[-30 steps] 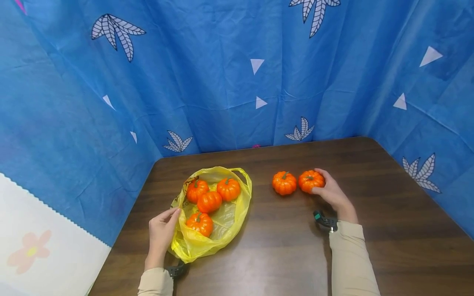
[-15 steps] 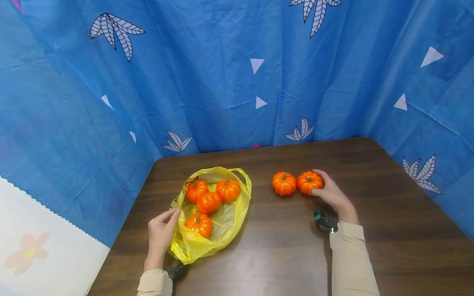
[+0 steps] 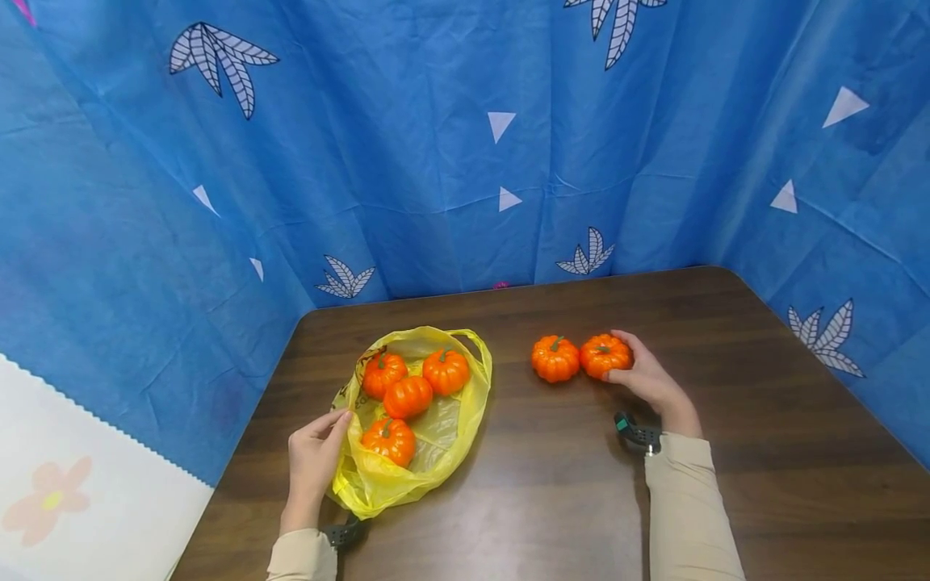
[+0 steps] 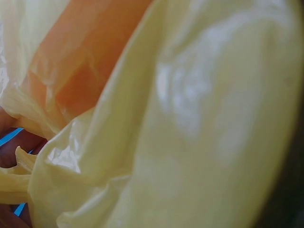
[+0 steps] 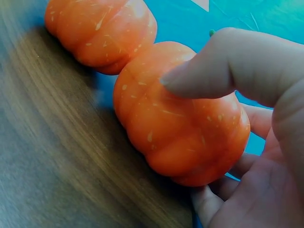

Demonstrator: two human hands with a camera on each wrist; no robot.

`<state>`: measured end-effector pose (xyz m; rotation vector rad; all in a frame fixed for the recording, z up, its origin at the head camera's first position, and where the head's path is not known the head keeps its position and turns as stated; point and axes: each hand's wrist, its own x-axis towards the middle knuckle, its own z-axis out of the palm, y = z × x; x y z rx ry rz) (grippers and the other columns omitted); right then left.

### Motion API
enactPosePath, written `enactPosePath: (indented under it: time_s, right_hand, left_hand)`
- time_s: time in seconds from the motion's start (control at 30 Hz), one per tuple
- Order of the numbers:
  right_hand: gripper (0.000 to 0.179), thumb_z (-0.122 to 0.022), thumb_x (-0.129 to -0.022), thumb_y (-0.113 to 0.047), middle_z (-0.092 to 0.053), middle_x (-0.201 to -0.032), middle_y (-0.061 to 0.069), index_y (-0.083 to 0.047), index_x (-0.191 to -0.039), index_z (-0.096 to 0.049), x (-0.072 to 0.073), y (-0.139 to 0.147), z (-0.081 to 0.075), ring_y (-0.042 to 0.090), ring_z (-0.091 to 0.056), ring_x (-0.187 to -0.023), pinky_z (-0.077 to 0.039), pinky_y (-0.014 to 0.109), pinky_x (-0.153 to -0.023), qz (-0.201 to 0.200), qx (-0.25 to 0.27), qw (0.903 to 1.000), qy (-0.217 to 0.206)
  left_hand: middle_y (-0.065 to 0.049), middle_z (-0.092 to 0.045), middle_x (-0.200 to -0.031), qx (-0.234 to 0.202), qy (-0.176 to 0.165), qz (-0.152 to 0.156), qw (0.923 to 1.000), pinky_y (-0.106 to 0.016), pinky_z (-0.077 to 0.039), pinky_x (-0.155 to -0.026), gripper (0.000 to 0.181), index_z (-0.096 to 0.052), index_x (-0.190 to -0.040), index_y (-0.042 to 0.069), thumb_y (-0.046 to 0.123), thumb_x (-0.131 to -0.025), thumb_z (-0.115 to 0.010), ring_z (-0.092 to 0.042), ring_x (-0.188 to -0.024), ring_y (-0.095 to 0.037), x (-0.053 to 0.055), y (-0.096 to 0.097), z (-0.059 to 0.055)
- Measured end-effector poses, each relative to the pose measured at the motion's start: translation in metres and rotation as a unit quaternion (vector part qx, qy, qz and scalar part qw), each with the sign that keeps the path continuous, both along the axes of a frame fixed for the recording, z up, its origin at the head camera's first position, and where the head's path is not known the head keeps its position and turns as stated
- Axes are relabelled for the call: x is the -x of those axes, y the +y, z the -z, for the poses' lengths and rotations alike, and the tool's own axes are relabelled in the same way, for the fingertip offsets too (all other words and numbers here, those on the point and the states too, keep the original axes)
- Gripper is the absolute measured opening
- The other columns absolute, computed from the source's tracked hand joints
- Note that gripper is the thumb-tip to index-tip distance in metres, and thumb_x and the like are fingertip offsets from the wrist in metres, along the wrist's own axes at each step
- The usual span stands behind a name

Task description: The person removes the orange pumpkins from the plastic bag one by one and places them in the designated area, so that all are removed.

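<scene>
A yellow plastic bag (image 3: 465,424) lies open on the left of the table with several small orange pumpkins (image 3: 408,397) inside. My left hand (image 3: 314,458) pinches the bag's near-left rim between thumb and fingers; in the left wrist view the yellow film (image 4: 199,123) hides most of that hand. Right of the bag, my right hand (image 3: 650,379) grips a small orange pumpkin (image 3: 605,356), thumb on the near side and fingers round the far side. Just left of it sits another pumpkin (image 3: 555,359). In the right wrist view the gripped pumpkin (image 5: 175,128) seems to touch its neighbour (image 5: 102,33).
The dark wooden table (image 3: 523,484) reaches back to a blue patterned curtain (image 3: 436,161), which also runs along both sides. A white cloth with a flower print (image 3: 109,452) hangs at the left. Each wrist wears a dark strap (image 3: 638,432).
The pumpkin in my right hand has shifted slightly left, closer to its neighbour. My left hand keeps its pinch on the bag, and the bag stays in place.
</scene>
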<state>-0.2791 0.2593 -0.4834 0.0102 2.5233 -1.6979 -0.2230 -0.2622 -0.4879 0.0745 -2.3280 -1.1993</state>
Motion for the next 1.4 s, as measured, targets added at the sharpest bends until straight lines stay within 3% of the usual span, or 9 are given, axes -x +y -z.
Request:
enactPosePath:
  time_s: [0.47, 0.7, 1.03, 1.23, 1.37, 1.4]
  right_hand:
    - [0.09, -0.066, -0.09, -0.004, -0.012, -0.163, 0.029, -0.006, -0.16, -0.009, -0.003, 0.0, -0.005, 0.051, -0.022, -0.144, -0.022, 0.066, -0.118, 0.003, 0.007, 1.0, 0.006]
    - [0.084, -0.06, -0.09, 0.0, -0.014, -0.162, 0.032, 0.0, -0.158, -0.011, -0.008, 0.006, -0.013, 0.053, -0.019, -0.146, -0.023, 0.065, -0.117, 0.013, 0.008, 0.9995, 0.026]
    - [0.078, -0.056, -0.094, -0.005, -0.018, -0.162, 0.03, -0.002, -0.158, -0.013, -0.014, 0.002, -0.044, 0.052, -0.025, -0.144, -0.032, 0.065, -0.113, 0.055, -0.034, 0.9979, 0.008]
    - [0.076, -0.057, -0.095, -0.006, -0.023, -0.161, 0.03, -0.002, -0.158, -0.016, -0.02, -0.01, -0.066, 0.052, -0.027, -0.143, -0.033, 0.066, -0.112, 0.063, -0.034, 0.9969, 0.033]
    - [0.076, -0.059, -0.095, -0.005, -0.025, -0.16, 0.03, -0.002, -0.158, -0.018, -0.022, -0.024, -0.077, 0.052, -0.029, -0.143, -0.033, 0.064, -0.113, 0.054, -0.021, 0.9967, 0.056]
    - [0.075, -0.06, -0.095, -0.005, -0.025, -0.16, 0.03, -0.003, -0.158, -0.018, -0.022, -0.027, -0.079, 0.051, -0.029, -0.143, -0.033, 0.064, -0.113, 0.05, -0.016, 0.9968, 0.06]
  left_hand:
    - [-0.017, -0.077, -0.1, -0.005, -0.012, -0.001, 0.9999, 0.003, -0.041, -0.079, 0.016, -0.079, -0.102, 0.002, 0.013, -0.092, -0.073, -0.056, -0.084, 0.017, 0.0, -0.001, 0.001]
    - [-0.015, -0.077, -0.102, -0.001, -0.023, -0.008, 0.9997, 0.002, -0.042, -0.077, 0.018, -0.079, -0.104, 0.003, 0.015, -0.092, -0.073, -0.062, -0.085, 0.007, -0.001, -0.001, 0.003]
    - [-0.015, -0.078, -0.1, 0.006, -0.005, -0.006, 1.0, 0.003, -0.04, -0.079, 0.016, -0.079, -0.101, 0.003, 0.013, -0.091, -0.074, -0.063, -0.088, 0.006, 0.0, -0.001, 0.001]
    - [-0.014, -0.078, -0.1, 0.004, -0.015, -0.008, 0.9999, 0.004, -0.039, -0.079, 0.016, -0.08, -0.101, 0.004, 0.014, -0.092, -0.074, -0.059, -0.087, 0.012, -0.001, 0.0, -0.001]
    - [-0.014, -0.078, -0.102, 0.006, -0.026, -0.01, 0.9996, 0.003, -0.039, -0.079, 0.017, -0.079, -0.103, 0.004, 0.016, -0.092, -0.073, -0.067, -0.092, -0.004, -0.003, 0.0, -0.001]
    - [-0.014, -0.078, -0.102, 0.008, -0.029, -0.011, 0.9995, -0.001, -0.045, -0.081, 0.017, -0.079, -0.103, 0.004, 0.016, -0.093, -0.073, -0.07, -0.094, -0.011, -0.003, 0.0, -0.002]
